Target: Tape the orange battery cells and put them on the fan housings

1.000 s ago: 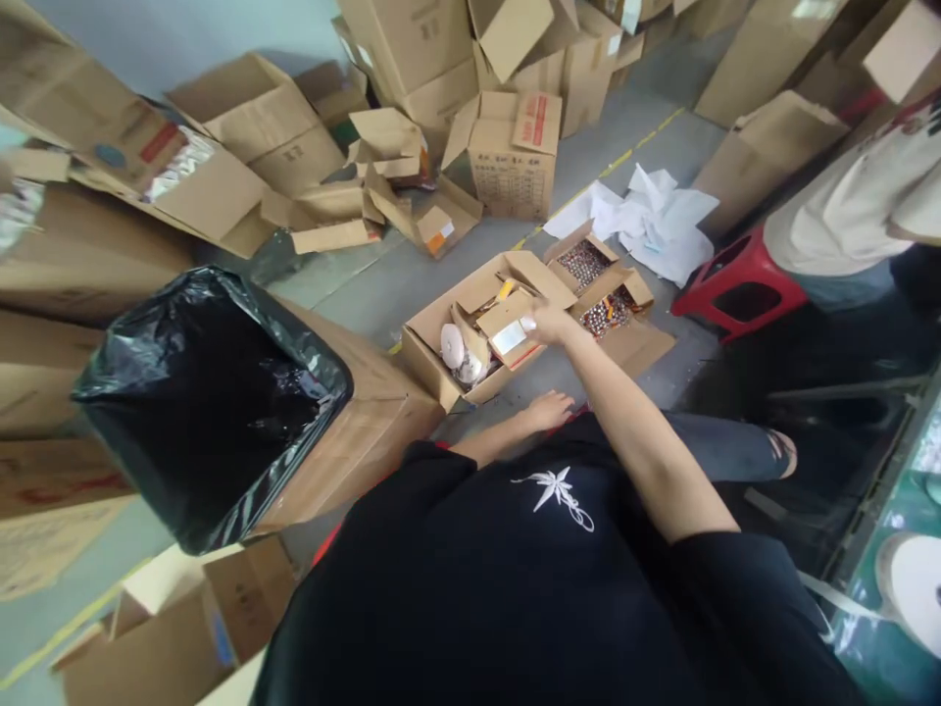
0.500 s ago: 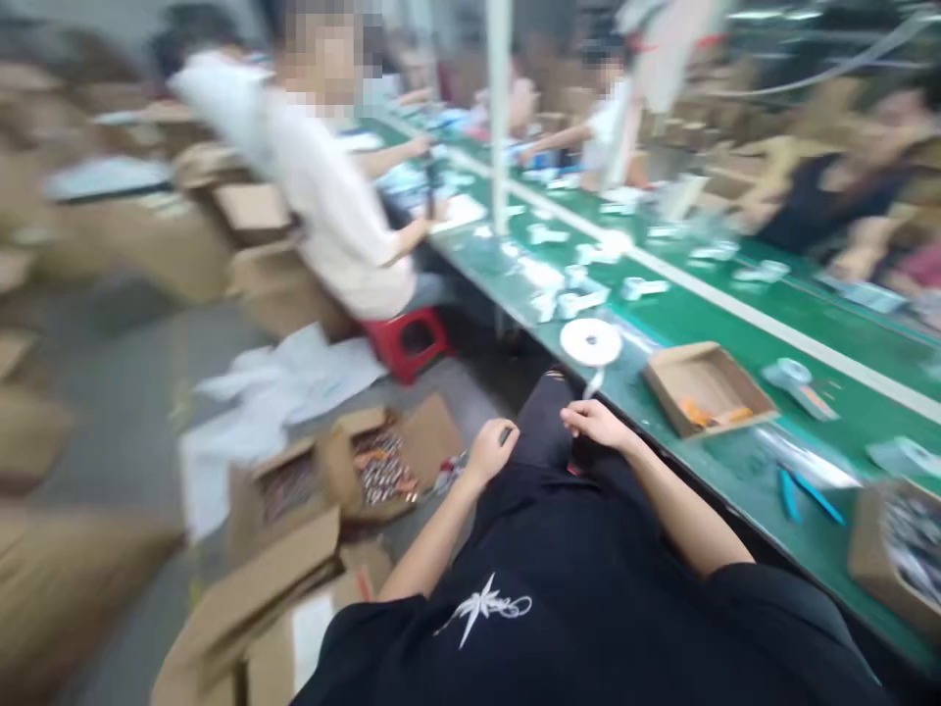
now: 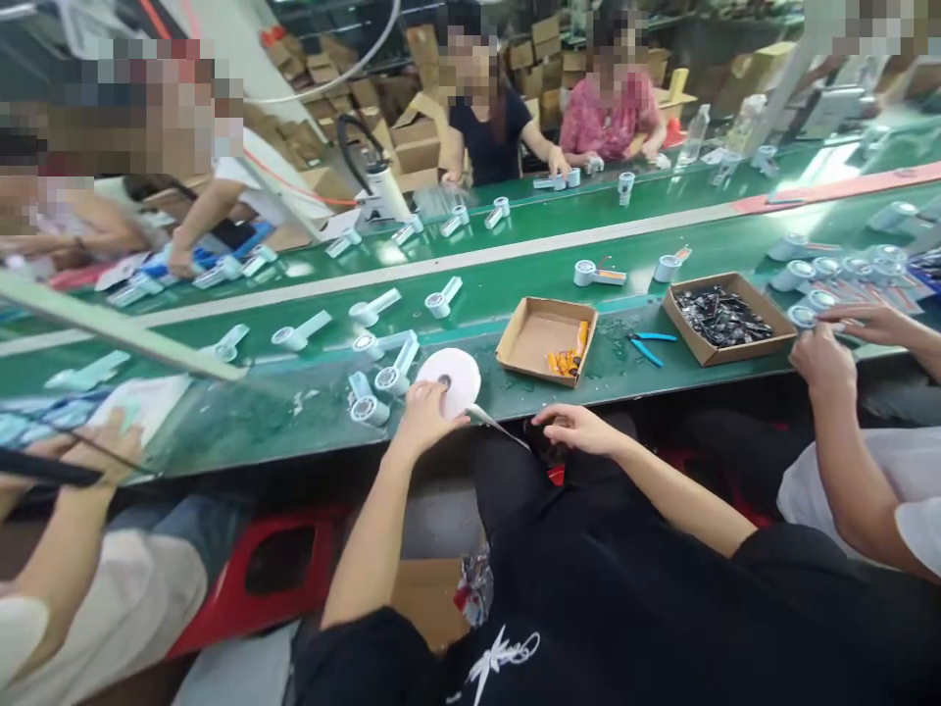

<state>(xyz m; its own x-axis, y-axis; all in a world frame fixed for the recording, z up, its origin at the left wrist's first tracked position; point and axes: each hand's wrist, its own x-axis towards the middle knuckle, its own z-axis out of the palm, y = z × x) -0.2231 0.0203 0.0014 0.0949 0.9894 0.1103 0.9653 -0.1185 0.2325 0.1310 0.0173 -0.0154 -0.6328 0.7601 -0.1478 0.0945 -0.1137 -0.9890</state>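
My left hand (image 3: 424,424) is at the near edge of the green bench, its fingers over the face of a white roll of tape (image 3: 463,378) and its thumb at the lower rim. A loose strip of tape (image 3: 496,426) runs from the roll down towards my lap. Close to the strip's lower end, my right hand (image 3: 580,429) hovers above my thigh with loosely bent fingers apart and nothing visible in them. Beside the roll, on the left, lie several light-blue handled plastic parts (image 3: 370,410).
A shallow cardboard box (image 3: 533,338) holds orange pieces. Blue-handled pliers (image 3: 651,345) lie right of it, then a box of small dark parts (image 3: 771,343). A co-worker's hands (image 3: 823,358) work at the right, another's (image 3: 110,446) at the left. A pale bar (image 3: 132,328) slants across the left.
The view has swung right, towards the bench. My left hand has gone from above my lap to the tape roll. My right hand's pinched fingers have come apart.
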